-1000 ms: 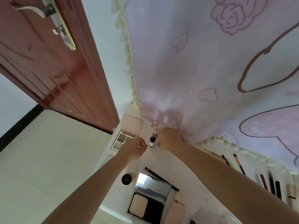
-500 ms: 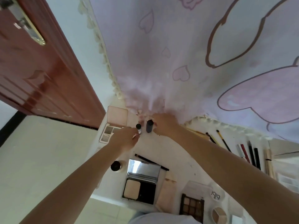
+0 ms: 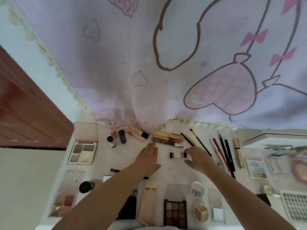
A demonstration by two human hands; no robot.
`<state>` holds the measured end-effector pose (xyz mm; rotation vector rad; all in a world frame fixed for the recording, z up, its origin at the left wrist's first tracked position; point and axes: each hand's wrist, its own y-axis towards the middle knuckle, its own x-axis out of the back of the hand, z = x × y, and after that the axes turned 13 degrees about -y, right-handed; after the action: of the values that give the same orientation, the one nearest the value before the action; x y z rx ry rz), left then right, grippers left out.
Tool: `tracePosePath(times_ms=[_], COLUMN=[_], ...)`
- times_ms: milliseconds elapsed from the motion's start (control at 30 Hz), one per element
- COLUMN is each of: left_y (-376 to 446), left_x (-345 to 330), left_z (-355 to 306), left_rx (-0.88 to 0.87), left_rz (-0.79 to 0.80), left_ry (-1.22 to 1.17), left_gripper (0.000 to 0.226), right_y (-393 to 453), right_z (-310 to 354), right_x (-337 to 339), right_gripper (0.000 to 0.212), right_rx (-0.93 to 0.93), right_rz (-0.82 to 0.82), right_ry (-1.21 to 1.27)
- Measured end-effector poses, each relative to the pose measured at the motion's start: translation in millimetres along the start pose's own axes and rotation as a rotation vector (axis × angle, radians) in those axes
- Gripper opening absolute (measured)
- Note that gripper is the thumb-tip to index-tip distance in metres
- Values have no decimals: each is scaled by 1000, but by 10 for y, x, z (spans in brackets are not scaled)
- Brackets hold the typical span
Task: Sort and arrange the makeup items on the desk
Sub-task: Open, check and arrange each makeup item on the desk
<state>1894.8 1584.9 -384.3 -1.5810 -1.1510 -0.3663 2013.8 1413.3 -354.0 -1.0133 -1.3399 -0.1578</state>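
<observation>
A small clear tube with black ends [image 3: 177,155] lies on the white bench [image 3: 103,156], touched by the right hand [image 3: 198,157], fingers curled toward it; a firm grip cannot be told. The left hand [image 3: 147,159] is spread flat nearby. If nudged, the tube could roll into the dark lettered tube [image 3: 163,141].

Head camera looks steeply down onto desk [image 3: 166,173].

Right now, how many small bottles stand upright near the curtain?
3: a white bottle with black cap, a dark bottle right of it, a blurred pinkish bottle behind them. The curtain may hide more.
</observation>
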Motion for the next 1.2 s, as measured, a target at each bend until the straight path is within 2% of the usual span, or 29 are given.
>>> tracePosePath(times_ms=[300, 433, 533, 633, 767, 867, 933, 1000, 1100, 1200], left_y=[57, 43, 26, -19, -121, -169, -175, -182, -235, -327], left_x=[-169, -190, -147, -46, 41, 47, 92, 209, 406, 552], left_z=[56, 67, 46, -58, -304, -429, -473, -514, -540, -560], left_rx=[26, 14, 2, -60, -143, -128, -109, -77, -50, -18], left_rz=[4, -18, -45, -125, -335, -565, -665, -654, -596, -499], left_ry=[42, 35, -15, -274, -464, -624, -797, -1033, -1344, -1471], left_gripper=[77, 77, 80, 80, 50, 68, 51, 29, 33, 32], right_y=[33, -23, -80, -108, -115, -124, -137, -163, -244, -318], right_z=[130, 157, 213, 324, 510, 569, 563, 542, 536, 543], right_x=[-166, -111, -38, 37, 154, 252, 314, 404, 518, 555], right_gripper=[33, 21, 12, 18, 33, 41, 43, 44, 45, 44], right_rx=[-9, -22, -87, -124, -188, -299, -292, -255, -181, -117], right_rz=[-74, -105, -73, 0, 16, 69, 81, 41, -90, -225], right_ry=[138, 395, 718, 904, 1153, 1232, 1274, 1371, 1364, 1227])
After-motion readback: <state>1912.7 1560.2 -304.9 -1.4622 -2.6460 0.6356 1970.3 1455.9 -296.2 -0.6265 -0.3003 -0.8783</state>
